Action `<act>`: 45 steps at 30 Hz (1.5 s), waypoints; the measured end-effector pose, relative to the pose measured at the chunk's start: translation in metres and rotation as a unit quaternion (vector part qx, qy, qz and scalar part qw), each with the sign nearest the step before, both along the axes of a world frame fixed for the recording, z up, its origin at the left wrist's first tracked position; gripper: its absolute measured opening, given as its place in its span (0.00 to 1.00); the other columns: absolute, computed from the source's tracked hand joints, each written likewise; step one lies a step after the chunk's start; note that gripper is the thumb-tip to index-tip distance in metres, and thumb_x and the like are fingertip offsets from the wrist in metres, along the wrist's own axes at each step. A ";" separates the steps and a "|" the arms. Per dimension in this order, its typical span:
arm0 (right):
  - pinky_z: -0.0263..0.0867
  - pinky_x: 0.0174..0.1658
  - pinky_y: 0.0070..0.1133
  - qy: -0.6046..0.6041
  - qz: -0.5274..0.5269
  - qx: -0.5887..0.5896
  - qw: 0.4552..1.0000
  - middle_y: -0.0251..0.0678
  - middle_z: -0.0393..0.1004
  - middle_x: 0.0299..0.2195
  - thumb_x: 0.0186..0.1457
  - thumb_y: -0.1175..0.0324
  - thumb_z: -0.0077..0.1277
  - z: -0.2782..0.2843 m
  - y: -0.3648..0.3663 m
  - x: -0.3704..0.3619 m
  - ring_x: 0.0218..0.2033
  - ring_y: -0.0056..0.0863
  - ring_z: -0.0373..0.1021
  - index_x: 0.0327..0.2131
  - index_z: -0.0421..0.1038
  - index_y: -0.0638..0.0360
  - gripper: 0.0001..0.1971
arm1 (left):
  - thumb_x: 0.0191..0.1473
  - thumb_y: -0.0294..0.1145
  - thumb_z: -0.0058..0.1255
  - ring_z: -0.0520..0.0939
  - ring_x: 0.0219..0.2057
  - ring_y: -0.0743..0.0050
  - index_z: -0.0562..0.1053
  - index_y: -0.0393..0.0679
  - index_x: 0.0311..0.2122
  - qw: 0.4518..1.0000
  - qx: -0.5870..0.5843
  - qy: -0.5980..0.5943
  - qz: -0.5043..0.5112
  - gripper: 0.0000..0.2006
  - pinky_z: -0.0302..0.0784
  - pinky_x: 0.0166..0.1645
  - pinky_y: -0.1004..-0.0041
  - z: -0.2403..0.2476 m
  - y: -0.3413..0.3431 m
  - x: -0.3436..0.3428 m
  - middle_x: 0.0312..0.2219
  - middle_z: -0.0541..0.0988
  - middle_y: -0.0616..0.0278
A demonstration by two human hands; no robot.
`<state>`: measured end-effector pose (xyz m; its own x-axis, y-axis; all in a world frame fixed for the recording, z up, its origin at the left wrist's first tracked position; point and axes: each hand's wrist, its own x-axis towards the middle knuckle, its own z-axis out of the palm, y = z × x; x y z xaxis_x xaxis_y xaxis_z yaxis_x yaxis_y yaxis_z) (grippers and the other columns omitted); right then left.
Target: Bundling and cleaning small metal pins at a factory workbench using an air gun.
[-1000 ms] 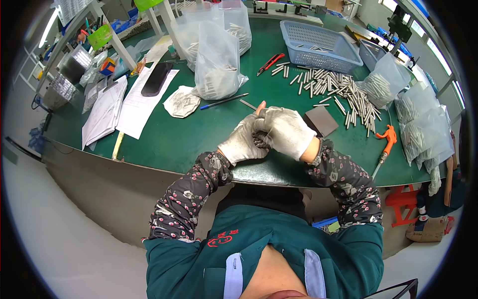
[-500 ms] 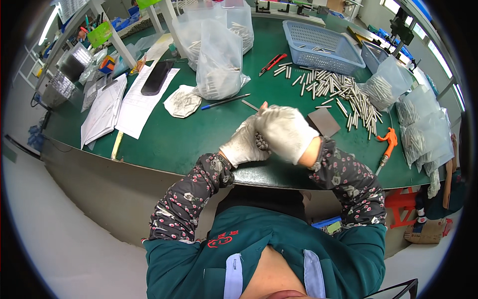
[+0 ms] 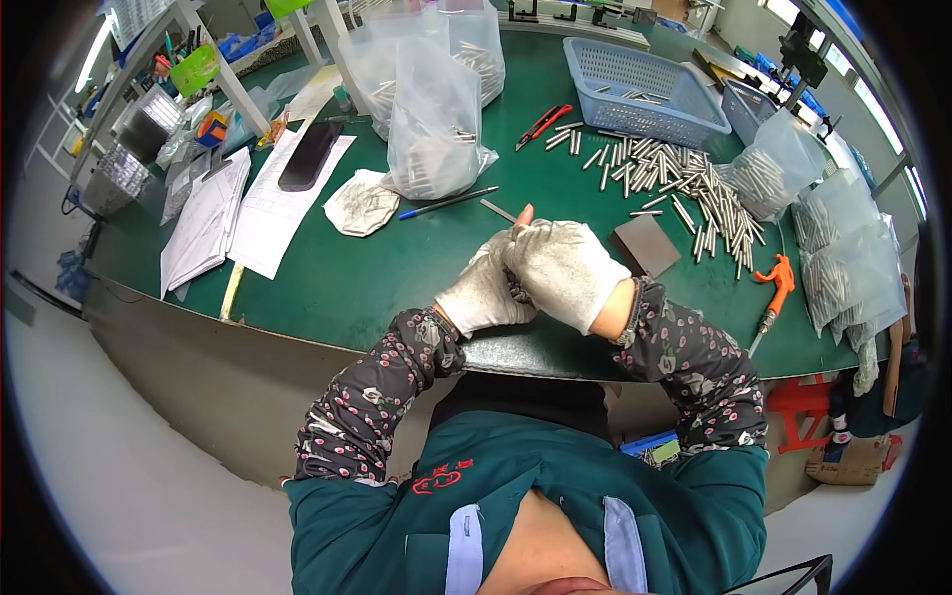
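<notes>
My two hands, in whitish work gloves, meet above the bench's front edge. My left hand is closed around a bundle of metal pins, whose ends show only as a dark patch between the gloves. Over it lies my right hand, fingers curled in against the left; what it grips is hidden. One bare fingertip shows at the top of the hands. Beside it a single metal pin points up and left; whether it is held or lies on the bench I cannot tell. A grey square block sits right of my right hand.
A loose heap of metal pins covers the right side, below a blue basket. An orange-handled air gun lies near bagged pins. Left are a pen, a cloth, a bag of pins and a phone.
My right hand has turned down over the bundle, so the pin ends that showed between the gloves are now mostly covered. My left hand has barely moved.
</notes>
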<state>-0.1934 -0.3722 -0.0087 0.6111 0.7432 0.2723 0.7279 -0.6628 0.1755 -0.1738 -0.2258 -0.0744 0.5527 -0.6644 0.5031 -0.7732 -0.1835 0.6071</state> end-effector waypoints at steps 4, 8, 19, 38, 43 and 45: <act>0.64 0.28 0.27 -0.013 -0.014 0.039 0.999 0.38 0.70 0.20 0.37 0.73 0.47 0.004 -0.009 0.004 0.25 0.34 0.69 0.25 0.67 0.62 0.07 | 0.29 0.28 0.63 0.64 0.52 0.73 0.41 0.43 0.61 0.985 0.000 0.172 0.035 0.54 0.52 0.60 0.73 0.003 0.001 -0.004 0.50 0.65 0.63; 0.64 0.30 0.28 0.022 0.017 0.087 0.996 0.40 0.70 0.22 0.41 0.69 0.47 0.010 -0.013 0.007 0.26 0.36 0.69 0.26 0.68 0.60 0.06 | 0.25 0.27 0.59 0.71 0.44 0.61 0.72 0.43 0.37 0.946 -0.192 0.252 0.061 0.24 0.44 0.64 0.65 0.006 -0.007 -0.011 0.36 0.74 0.60; 0.64 0.28 0.23 -0.006 0.029 -0.011 0.999 0.40 0.70 0.22 0.37 0.72 0.47 0.013 -0.001 0.000 0.26 0.32 0.70 0.26 0.67 0.63 0.08 | 0.24 0.26 0.60 0.72 0.45 0.63 0.73 0.41 0.35 0.947 -0.182 0.260 0.057 0.23 0.46 0.63 0.65 -0.005 -0.007 -0.008 0.40 0.73 0.59; 0.64 0.29 0.29 0.094 -0.008 0.117 0.989 0.39 0.70 0.22 0.43 0.67 0.49 0.036 -0.019 -0.002 0.26 0.38 0.68 0.27 0.68 0.59 0.07 | 0.26 0.31 0.61 0.68 0.46 0.57 0.41 0.44 0.61 0.950 -0.034 0.310 0.025 0.55 0.61 0.55 0.70 -0.011 0.000 -0.001 0.44 0.65 0.50; 0.65 0.31 0.30 0.141 -0.006 0.135 0.981 0.40 0.71 0.25 0.43 0.69 0.51 0.016 -0.017 0.000 0.28 0.38 0.69 0.27 0.70 0.59 0.06 | 0.29 0.21 0.59 0.67 0.47 0.76 0.41 0.43 0.61 0.963 -0.031 0.265 0.028 0.53 0.63 0.52 0.76 -0.005 0.000 -0.005 0.47 0.66 0.62; 0.67 0.34 0.25 0.155 0.012 0.236 0.959 0.41 0.73 0.27 0.43 0.73 0.52 0.029 -0.027 0.009 0.28 0.36 0.71 0.30 0.71 0.60 0.07 | 0.29 0.22 0.59 0.68 0.42 0.75 0.40 0.43 0.62 0.963 -0.020 0.266 0.048 0.54 0.64 0.49 0.76 -0.005 0.002 -0.007 0.43 0.67 0.61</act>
